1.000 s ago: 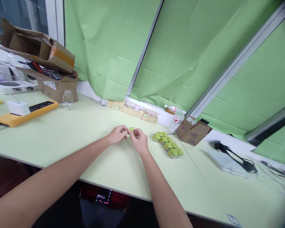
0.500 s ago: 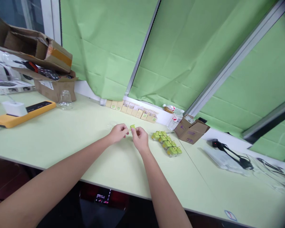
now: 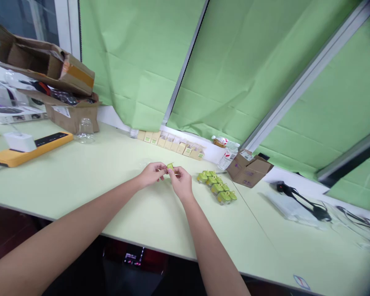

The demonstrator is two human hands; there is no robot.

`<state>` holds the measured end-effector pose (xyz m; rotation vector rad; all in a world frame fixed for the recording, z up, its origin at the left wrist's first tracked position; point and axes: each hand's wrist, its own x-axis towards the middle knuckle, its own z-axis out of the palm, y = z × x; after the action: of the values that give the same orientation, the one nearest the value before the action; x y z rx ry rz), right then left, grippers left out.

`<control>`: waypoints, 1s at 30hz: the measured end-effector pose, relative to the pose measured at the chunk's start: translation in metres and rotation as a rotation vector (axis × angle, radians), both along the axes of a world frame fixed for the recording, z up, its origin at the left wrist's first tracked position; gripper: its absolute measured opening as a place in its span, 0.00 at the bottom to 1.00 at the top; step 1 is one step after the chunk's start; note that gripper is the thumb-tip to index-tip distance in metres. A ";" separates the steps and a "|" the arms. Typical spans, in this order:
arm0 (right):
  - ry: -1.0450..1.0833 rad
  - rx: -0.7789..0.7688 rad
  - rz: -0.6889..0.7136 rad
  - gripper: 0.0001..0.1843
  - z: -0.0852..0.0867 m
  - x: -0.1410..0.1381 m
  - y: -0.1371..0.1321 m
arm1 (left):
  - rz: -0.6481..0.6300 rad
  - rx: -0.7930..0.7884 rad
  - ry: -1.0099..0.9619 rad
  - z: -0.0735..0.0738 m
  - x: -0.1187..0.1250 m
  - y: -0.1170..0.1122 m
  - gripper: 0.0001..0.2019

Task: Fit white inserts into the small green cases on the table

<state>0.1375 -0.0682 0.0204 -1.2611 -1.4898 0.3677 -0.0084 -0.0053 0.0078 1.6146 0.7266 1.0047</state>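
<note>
Above the middle of the table, my right hand (image 3: 181,181) pinches a small yellow-green plastic lid (image 3: 170,166) between thumb and fingers. My left hand (image 3: 152,173) meets it from the left, its fingertips closed at the lid's lower edge; whatever lies between them is too small to make out. Just right of my right hand stand several small clear containers with green looped lids (image 3: 217,187), set in a cluster. A faint clear plastic piece (image 3: 144,163) lies behind my left hand.
A row of small cardboard boxes (image 3: 172,144) lines the back edge, with plastic bottles (image 3: 226,158) and a carton (image 3: 249,167) to their right. An orange power strip (image 3: 31,149), a clear jar (image 3: 85,130) and open cardboard boxes (image 3: 70,113) stand left. Cables (image 3: 305,201) lie right.
The green lid has tilted and shifted slightly left between my hands. My left fingers have come closer to it, touching my right fingertips. The rest stays in place.
</note>
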 end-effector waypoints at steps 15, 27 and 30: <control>0.085 -0.178 0.077 0.12 -0.010 0.010 0.012 | 0.047 0.144 0.039 -0.009 0.001 0.004 0.10; -0.040 -0.132 -0.028 0.09 -0.006 0.007 0.008 | 0.092 0.344 0.177 -0.010 -0.001 0.002 0.07; -0.069 -0.126 -0.011 0.10 -0.006 0.008 0.006 | 0.102 0.356 0.211 -0.007 -0.001 -0.001 0.06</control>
<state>0.1451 -0.0620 0.0148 -1.3934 -1.5375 0.4199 -0.0098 -0.0062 0.0011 2.0322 0.8111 1.0931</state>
